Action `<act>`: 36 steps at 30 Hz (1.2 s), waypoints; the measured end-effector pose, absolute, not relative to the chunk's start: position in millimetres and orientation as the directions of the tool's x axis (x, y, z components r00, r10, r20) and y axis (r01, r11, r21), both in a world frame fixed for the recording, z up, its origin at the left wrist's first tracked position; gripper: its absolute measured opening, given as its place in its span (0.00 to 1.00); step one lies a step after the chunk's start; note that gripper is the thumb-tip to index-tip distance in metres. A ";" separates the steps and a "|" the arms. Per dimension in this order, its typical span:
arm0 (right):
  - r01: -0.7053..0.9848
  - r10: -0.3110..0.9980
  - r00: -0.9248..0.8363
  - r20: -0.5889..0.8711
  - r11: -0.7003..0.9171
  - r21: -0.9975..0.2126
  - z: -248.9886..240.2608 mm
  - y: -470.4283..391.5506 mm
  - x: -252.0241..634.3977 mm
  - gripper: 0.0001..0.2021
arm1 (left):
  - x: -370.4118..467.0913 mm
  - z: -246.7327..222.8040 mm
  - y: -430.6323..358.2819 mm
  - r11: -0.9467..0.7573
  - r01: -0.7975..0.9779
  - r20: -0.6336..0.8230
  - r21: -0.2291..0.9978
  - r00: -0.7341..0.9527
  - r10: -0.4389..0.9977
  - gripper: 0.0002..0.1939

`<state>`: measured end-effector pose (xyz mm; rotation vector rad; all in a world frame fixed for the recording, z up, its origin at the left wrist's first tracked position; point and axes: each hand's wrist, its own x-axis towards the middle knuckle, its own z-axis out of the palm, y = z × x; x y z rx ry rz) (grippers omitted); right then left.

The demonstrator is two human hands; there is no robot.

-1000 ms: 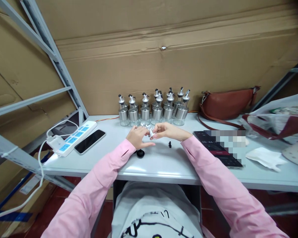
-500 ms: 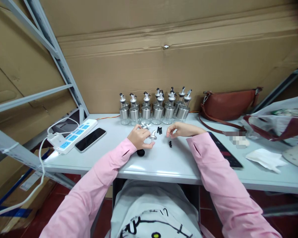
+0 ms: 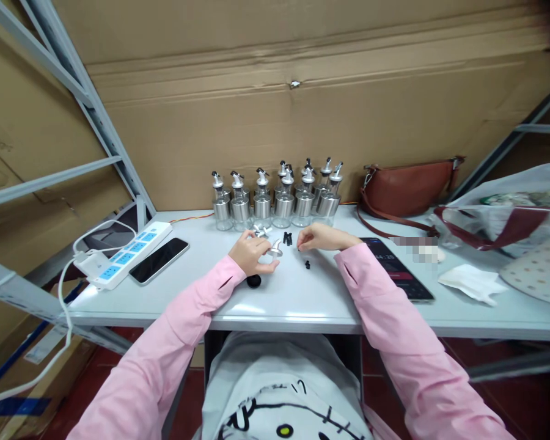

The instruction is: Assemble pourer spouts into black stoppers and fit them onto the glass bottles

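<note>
My left hand (image 3: 252,253) is closed around a silver pour spout (image 3: 275,249), its curved tip up and the thumb below. Fingertips pinched, my right hand (image 3: 318,237) hovers over the table to the right with a tiny black piece (image 3: 299,249) just showing under them. Below it lie a few small black pieces (image 3: 307,264). Several black tubes (image 3: 288,238) lie between the hands. Beyond the left hand is a small heap of white parts (image 3: 261,231). A round black cap (image 3: 253,281) rests beside my left wrist.
Several glass-and-steel oil bottles (image 3: 284,205) with spouts stand along the cardboard wall. On the left are a power strip (image 3: 132,253) and a phone (image 3: 159,261). A tablet (image 3: 398,272), a brown bag (image 3: 407,189), a tissue (image 3: 472,284) and a clear bag (image 3: 499,214) occupy the right.
My right hand has drawn its fingertips together and lifted away from the small black pieces, taking one. The left hand keeps hold of the spout. The whole view has shifted slightly.
</note>
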<state>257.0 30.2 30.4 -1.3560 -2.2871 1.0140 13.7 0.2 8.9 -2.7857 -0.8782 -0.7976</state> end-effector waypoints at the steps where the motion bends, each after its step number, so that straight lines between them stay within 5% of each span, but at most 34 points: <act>1: 0.593 0.856 -0.514 -0.062 0.302 -0.747 32.1 28.1 253.3 0.08 | 13.5 8.0 0.9 -0.831 0.555 0.531 0.041 0.692 0.489 0.12; 5: 0.318 0.836 -0.547 0.042 0.254 -0.913 36.7 19.9 235.9 0.10 | 12.6 4.1 3.5 -0.849 0.528 0.602 -0.027 0.686 0.408 0.11; 17: -0.115 0.904 -0.409 0.126 0.086 -0.990 40.2 8.0 215.4 0.14 | 12.2 5.8 2.3 -0.818 0.547 0.725 -0.176 0.634 0.268 0.12; 36: -0.119 0.858 -0.501 0.112 0.060 -0.991 35.1 9.6 216.2 0.12 | 10.8 7.3 1.1 -0.789 0.601 0.724 -0.125 0.599 0.342 0.11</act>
